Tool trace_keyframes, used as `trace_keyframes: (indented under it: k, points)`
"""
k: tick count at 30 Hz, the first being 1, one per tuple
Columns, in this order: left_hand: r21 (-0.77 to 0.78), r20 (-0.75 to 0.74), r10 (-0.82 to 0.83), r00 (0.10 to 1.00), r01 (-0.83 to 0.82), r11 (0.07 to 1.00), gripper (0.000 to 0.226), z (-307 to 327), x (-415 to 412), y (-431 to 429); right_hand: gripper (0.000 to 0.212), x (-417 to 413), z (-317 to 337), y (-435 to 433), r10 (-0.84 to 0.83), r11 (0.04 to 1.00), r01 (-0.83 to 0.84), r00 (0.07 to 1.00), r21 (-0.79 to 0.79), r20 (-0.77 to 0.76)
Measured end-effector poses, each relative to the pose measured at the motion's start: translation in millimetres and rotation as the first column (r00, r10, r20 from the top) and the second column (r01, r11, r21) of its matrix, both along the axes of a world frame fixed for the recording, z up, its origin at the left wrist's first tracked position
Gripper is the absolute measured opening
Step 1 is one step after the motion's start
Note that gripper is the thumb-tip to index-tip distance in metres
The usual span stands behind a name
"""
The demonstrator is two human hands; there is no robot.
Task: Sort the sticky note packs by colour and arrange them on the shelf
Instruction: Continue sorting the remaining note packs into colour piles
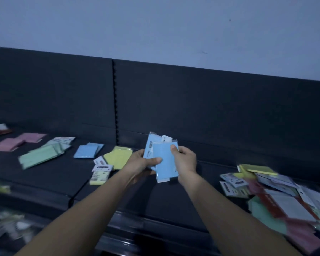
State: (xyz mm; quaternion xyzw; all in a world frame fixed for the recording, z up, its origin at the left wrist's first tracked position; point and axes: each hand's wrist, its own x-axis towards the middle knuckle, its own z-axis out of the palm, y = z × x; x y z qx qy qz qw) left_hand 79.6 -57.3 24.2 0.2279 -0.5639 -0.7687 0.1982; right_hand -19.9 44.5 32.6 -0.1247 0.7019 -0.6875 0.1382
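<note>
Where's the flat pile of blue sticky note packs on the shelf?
In the head view, the blue pile lies left of centre on the dark shelf, between the pale green packs and the yellow packs.

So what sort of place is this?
Likely a shop: a dark display shelf, a slotted upright in its back panel, and barcode-labelled packs on it; the left hand and right hand hold blue packs.

Forearms outstretched, left hand and right hand together around blue packs.

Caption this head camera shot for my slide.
Left hand and right hand hold blue packs over the shelf; pink pile, green pile, blue pile, yellow pile at left.
</note>
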Motion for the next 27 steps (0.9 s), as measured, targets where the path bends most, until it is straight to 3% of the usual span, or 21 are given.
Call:
trace_keyframes:
  k: [3, 6, 12, 18, 27]
  points:
    - [-0.040, 0.025, 0.097, 0.995, -0.096, 0.995, 0.037, -1, 28, -25, 0.011, 24, 0, -30, 0.091, 0.996, -0.091, 0.996, 0.016, 0.016]
    - [-0.058, 0.042, 0.185, 0.982, -0.182, 0.982, 0.035, -2, 61, -51, 0.019, 50, 2, -58, 0.221, 0.974, -0.224, 0.973, 0.034, 0.073]
    - [-0.022, 0.034, 0.280, 0.959, -0.279, 0.960, 0.037, -2, 123, -102, 0.025, 106, 3, -110, 0.472, 0.856, -0.493, 0.868, 0.156, 0.155]
    - [-0.005, 0.068, 0.308, 0.949, -0.308, 0.951, 0.047, -5, 170, -157, 0.031, 148, -5, -166, 0.462, 0.867, -0.474, 0.880, 0.152, 0.111]
    - [-0.223, 0.303, 0.362, 0.882, -0.304, 0.926, 0.028, -33, 192, -228, 0.026, 173, -18, -218, 0.340, 0.916, -0.344, 0.939, 0.207, 0.058]
